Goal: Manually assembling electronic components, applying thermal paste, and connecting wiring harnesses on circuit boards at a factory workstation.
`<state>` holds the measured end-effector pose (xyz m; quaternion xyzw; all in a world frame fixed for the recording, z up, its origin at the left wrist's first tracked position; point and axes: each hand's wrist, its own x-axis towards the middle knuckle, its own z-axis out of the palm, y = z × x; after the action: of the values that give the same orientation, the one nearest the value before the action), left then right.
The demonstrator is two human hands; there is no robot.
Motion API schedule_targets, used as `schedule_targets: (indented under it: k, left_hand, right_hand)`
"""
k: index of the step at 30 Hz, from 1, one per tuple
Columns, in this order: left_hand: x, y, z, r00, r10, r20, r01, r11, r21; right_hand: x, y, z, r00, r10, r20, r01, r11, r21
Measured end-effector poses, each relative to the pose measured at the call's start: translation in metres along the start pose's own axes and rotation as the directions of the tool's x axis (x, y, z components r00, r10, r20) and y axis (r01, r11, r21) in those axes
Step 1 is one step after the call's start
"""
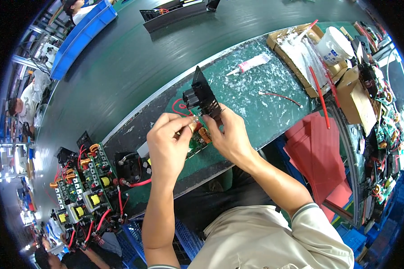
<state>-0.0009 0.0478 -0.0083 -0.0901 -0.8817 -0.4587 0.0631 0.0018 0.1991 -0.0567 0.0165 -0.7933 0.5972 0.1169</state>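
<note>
Black panel (pixel 204 89): long axis steep up-left, projections (pixel 191 98) facing left.

the right hand's fingers (pixel 214 128) hold a black plastic part (pixel 204 92).

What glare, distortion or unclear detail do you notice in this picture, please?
In the head view, the edge of the workbench curves from fisheye distortion; in the head view, bright glare whitens parts of the left rim, and pale streaks cross the green belt; in the head view, the right hand looks fairly sharp, but the small piece at the left hand is too small to identify.
</note>
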Motion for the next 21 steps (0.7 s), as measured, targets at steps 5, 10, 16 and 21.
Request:
schedule_targets:
  k: [5,10,16,21]
  left_hand:
    - [0.004,0.002,0.001,0.999,0.028,-0.03,-0.026,0.998,0.065]
    - [0.005,0.0,0.003,0.996,0.082,-0.043,-0.076,0.989,0.13]
    - [0.006,0.0,0.006,0.997,0.04,-0.061,-0.037,0.998,0.049]
    - [0.002,0.0,0.011,0.985,0.154,-0.084,-0.138,0.976,0.168]
  right_hand:
    - [-0.001,-0.006,-0.004,0.999,-0.03,0.021,0.029,0.999,0.016]
    - [-0.002,-0.007,-0.003,0.99,-0.141,0.015,0.142,0.987,-0.073]
    - [-0.003,-0.006,-0.004,0.991,-0.126,0.036,0.128,0.991,-0.042]
    - [-0.011,-0.016,-0.005,0.981,-0.191,0.035,0.194,0.968,-0.158]
